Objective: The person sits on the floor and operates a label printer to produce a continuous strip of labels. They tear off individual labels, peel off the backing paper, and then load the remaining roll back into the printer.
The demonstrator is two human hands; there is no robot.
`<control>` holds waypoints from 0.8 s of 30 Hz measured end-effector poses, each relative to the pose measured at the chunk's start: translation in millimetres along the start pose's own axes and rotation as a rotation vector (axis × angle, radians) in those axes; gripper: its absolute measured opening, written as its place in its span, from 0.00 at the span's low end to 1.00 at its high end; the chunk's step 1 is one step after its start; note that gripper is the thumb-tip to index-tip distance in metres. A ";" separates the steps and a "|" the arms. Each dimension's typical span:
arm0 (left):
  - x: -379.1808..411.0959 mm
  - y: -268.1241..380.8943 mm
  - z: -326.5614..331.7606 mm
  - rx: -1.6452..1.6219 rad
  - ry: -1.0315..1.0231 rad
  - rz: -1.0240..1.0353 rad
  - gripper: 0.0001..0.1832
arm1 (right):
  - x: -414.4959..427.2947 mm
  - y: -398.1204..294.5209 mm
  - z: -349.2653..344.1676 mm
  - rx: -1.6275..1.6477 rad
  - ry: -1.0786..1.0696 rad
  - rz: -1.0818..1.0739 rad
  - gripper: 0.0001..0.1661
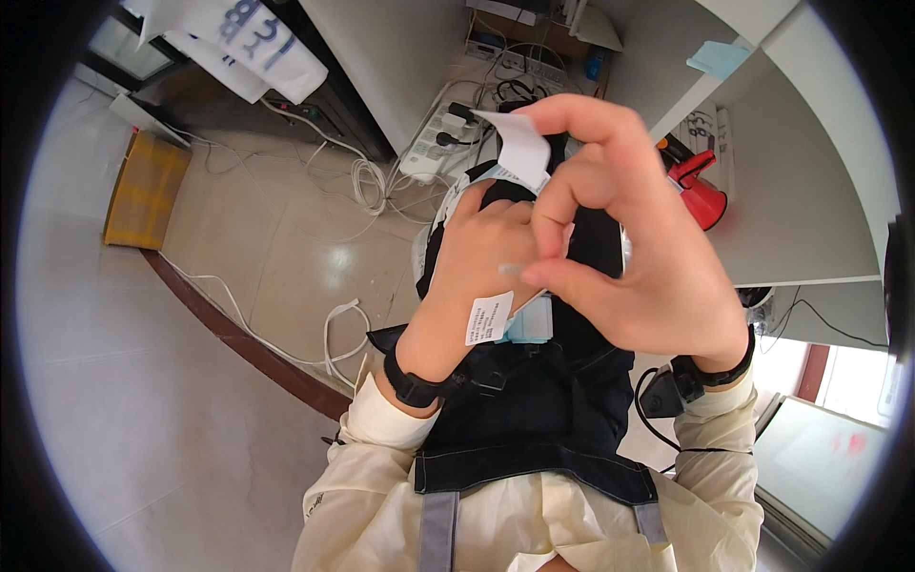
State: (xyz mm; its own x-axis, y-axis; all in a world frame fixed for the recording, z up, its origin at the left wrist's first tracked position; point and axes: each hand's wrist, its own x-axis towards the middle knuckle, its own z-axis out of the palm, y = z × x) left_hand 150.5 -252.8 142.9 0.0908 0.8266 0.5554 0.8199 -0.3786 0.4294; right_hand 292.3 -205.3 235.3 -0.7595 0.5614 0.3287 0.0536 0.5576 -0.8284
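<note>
My left hand (482, 247) is held back-up over my lap with its fingers curled, and what lies beneath its palm is hidden. A white printed label (490, 318) sticks to it near the wrist. The thumb and a finger of my right hand (636, 236) are pinched together at a small pale strip (511, 269), just over the back of my left hand. A curled white paper sheet (525, 146) rises beyond the left knuckles, next to an upper right fingertip. Below my hands a light-blue folded piece (531, 319) shows against my black apron (529, 400).
A white power strip (429, 146) with plugs and tangled cables (368, 186) lies on the floor ahead. A red megaphone (700, 196) sits on a shelf at right. A cardboard box (146, 189) stands at left, and white bags (264, 50) hang at upper left.
</note>
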 end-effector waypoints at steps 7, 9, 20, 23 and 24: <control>-3.6 -1.6 -0.4 -0.071 0.018 -0.094 0.09 | 6.0 7.1 12.8 -0.446 0.069 -0.092 0.41; -4.3 -1.5 0.1 -0.086 0.013 -0.124 0.09 | 5.1 8.6 16.3 -0.461 0.088 -0.088 0.40; -9.8 -14.1 3.5 -0.393 -0.043 -0.444 0.20 | -1.9 36.0 4.7 -0.417 0.499 -0.272 0.51; -1.6 -25.4 -7.8 -0.858 -0.010 -0.815 0.27 | -33.2 60.2 -6.0 -0.030 0.593 -0.028 0.47; 4.3 -26.1 -12.5 -0.890 -0.018 -0.817 0.31 | -44.3 70.5 -7.6 0.109 0.572 0.061 0.42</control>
State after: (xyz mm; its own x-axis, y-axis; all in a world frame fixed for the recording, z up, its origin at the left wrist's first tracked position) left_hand 122.4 -244.6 142.9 -0.2589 0.9589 -0.1161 -0.0363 0.1105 0.9932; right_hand 334.6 -186.2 165.7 -0.2847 0.8484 0.4463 -0.0036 0.4646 -0.8855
